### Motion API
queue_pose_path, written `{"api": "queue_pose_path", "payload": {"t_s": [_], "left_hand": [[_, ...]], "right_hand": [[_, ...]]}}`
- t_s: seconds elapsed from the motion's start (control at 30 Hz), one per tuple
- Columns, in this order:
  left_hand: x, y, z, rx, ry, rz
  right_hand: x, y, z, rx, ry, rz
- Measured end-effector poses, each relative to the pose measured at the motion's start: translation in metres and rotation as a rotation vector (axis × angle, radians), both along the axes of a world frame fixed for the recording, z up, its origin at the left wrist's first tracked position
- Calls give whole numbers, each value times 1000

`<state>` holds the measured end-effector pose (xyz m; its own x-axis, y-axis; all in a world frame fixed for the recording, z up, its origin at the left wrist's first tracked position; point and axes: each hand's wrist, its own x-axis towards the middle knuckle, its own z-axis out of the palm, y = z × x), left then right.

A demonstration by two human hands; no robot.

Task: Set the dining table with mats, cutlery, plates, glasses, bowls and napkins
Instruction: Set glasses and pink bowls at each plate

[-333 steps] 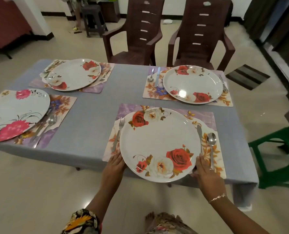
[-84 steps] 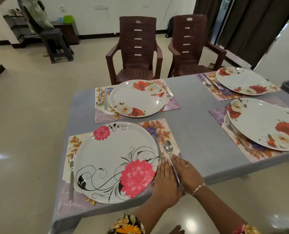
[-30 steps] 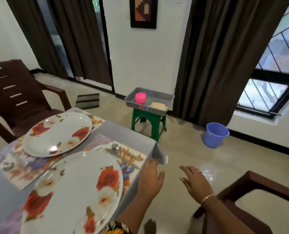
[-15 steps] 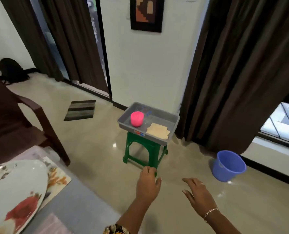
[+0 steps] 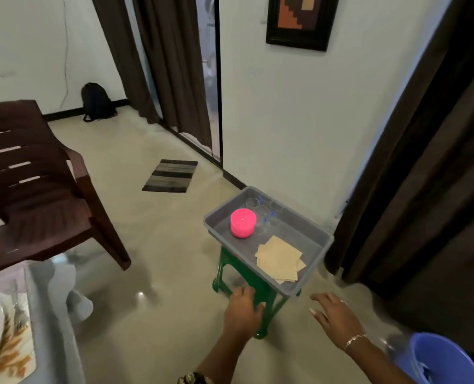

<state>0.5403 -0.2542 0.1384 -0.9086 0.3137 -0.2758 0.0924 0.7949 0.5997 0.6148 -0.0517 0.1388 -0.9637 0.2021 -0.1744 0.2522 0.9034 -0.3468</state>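
Step judged in hand: fetching of the tableware held in the tray (image 5: 285,290), which stands on a green stool (image 5: 222,273) by the wall, well apart from the table (image 5: 51,314).

Left hand (image 5: 242,309): empty, fingers loosely bent, seen in front of the stool. Right hand (image 5: 334,314): empty, fingers spread and nearly straight, just short of the tray's near corner; no contact is seen.

Advice: the tray overhangs the stool, so it is best gripped at two opposite rims and lifted level; the glasses (image 5: 261,214) stand loose beside the bowls (image 5: 243,223) and could be tipped by a tilt.

Count:
- tray, one; stool, one
- bowls, one pink stack; number cannot be told
- glasses, about four; clear, so uncertain
- napkins (image 5: 278,257), one fanned pile of several; exact number cannot be told
- bucket (image 5: 446,361), one, near the right hand
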Motion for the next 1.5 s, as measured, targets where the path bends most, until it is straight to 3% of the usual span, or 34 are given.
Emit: {"api": "queue_pose_path", "payload": {"t_s": [0.47,0.83,1.0,1.1,1.17,1.3,1.4,1.5], "left_hand": [[-198,37,-36,-70,-180,48],[-385,41,-114,56,-418,204],[-431,53,-142,108,-508,281],[-450,67,-146,134,-450,211],[-464,81,-142,106,-321,76],[-494,116,-134,57,-20,-246],[-513,140,-135,-33,135,-509],[-525,157,-138,-133,223,-662]], "right_hand": [[-200,45,-34,-262,-304,-52],[-386,14,-107,-777,-590,-595],[-425,13,-130,-845,-557,-821],[-433,21,-130,-946,-376,-1086],[-434,31,-129,-760,-165,-1153],[-446,53,-121,-228,48,-810],[-461,69,-131,-58,6,-508],[-470,80,-138,15,-77,-390]]}}
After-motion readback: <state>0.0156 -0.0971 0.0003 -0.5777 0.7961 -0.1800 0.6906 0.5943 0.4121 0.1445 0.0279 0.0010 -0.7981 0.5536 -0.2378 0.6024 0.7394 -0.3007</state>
